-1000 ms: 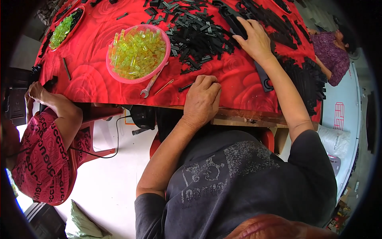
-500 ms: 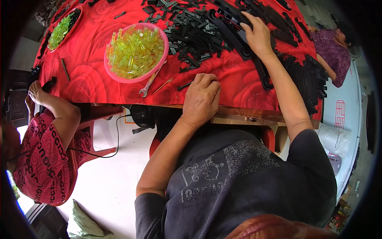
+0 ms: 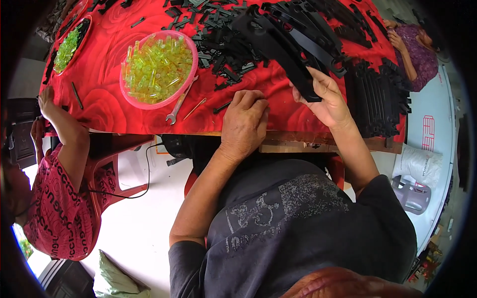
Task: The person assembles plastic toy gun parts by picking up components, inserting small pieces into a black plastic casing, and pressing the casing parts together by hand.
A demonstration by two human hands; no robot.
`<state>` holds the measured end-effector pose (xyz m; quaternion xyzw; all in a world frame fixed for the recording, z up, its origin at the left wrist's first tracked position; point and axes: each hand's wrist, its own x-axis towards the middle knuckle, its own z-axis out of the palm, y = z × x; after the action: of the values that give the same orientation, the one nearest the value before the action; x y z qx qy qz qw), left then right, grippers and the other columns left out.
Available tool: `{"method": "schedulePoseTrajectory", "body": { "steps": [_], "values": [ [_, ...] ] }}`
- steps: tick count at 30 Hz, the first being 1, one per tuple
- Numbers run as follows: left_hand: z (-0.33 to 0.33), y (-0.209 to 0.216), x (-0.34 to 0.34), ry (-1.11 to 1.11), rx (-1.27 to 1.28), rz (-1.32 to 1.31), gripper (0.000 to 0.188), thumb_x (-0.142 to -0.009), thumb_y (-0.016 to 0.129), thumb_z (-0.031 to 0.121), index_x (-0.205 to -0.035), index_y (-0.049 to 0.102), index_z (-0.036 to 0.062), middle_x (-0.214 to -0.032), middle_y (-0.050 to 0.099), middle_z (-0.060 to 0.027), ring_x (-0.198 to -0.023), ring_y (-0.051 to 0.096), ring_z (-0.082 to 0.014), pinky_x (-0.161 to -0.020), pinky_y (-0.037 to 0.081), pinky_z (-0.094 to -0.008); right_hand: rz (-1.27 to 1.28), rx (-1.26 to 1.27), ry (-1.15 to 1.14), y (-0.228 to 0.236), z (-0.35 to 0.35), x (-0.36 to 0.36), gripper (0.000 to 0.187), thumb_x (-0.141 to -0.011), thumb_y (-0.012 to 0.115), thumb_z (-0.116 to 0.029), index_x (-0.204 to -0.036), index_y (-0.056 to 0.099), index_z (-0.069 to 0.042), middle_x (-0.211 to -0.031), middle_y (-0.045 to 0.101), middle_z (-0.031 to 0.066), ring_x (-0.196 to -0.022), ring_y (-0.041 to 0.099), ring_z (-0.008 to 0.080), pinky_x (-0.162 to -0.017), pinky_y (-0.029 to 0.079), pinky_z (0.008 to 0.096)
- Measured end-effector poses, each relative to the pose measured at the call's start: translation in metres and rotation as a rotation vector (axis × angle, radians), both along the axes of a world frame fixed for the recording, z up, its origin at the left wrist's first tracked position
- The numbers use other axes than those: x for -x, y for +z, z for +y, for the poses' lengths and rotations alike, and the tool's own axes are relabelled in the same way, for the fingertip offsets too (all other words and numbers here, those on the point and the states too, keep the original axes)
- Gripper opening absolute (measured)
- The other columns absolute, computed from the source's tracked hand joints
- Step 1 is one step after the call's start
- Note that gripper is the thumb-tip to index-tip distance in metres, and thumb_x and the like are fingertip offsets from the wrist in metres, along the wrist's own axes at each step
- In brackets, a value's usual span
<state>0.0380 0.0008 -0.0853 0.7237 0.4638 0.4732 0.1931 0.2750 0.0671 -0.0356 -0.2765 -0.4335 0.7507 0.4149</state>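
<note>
My right hand (image 3: pixel 328 102) grips the near end of a long black plastic bar (image 3: pixel 278 52), lifted and tilted above the table's right half, thumb on its top side. My left hand (image 3: pixel 243 124) rests at the table's front edge with its fingers curled in; whatever they may hold is hidden. Just left of it lies a short black rod (image 3: pixel 221 107). A thin wooden stick (image 3: pixel 195 109) and a metal wrench (image 3: pixel 179 105) are farther left. The pink bowl (image 3: pixel 145 106) beside the wrench is heaped with small yellow-green clear tubes (image 3: pixel 158 69).
Loose black plastic pieces (image 3: pixel 218 49) spread across the middle. More long black bars (image 3: pixel 318 37) lie beyond my right hand, and a stack of bars (image 3: pixel 375 99) stands at the right. Co-workers sit left, in a red shirt (image 3: pixel 59 208), and right, in purple (image 3: pixel 426 62).
My right hand has drawn back toward me, bringing the long black bar up off the group. My left hand stays curled at the edge. The view has shifted slightly.
</note>
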Motion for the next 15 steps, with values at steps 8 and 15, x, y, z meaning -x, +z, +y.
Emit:
{"method": "schedulePoseTrajectory", "body": {
  "steps": [8, 15],
  "values": [
    [0.000, 0.001, -0.004, 0.036, 0.007, 0.047, 0.016, -0.081, 0.073, 0.001, -0.096, 0.069, 0.0014, -0.108, 0.065, -0.0113, -0.102, 0.062, -0.0335, -0.086, 0.054, -0.0413, -0.080, -0.029, -0.031, -0.021, 0.017, -0.035, 0.042, -0.106, 0.060, -0.021, -0.141, 0.058, 0.000, -0.121, 0.071, 0.0116, -0.107, 0.070, 0.0221, -0.098, 0.055, 0.0381],
    [0.000, 0.004, -0.007, 0.099, 0.012, 0.050, 0.019, -0.081, 0.075, 0.003, -0.099, 0.069, 0.0017, -0.113, 0.066, -0.0138, -0.105, 0.062, -0.0348, -0.088, 0.054, -0.0416, -0.144, -0.041, -0.184, -0.027, 0.021, -0.029, 0.046, -0.105, 0.061, -0.025, -0.144, 0.054, 0.000, -0.123, 0.070, 0.0143, -0.110, 0.068, 0.0241, -0.105, 0.052, 0.0425]
  ]
}}
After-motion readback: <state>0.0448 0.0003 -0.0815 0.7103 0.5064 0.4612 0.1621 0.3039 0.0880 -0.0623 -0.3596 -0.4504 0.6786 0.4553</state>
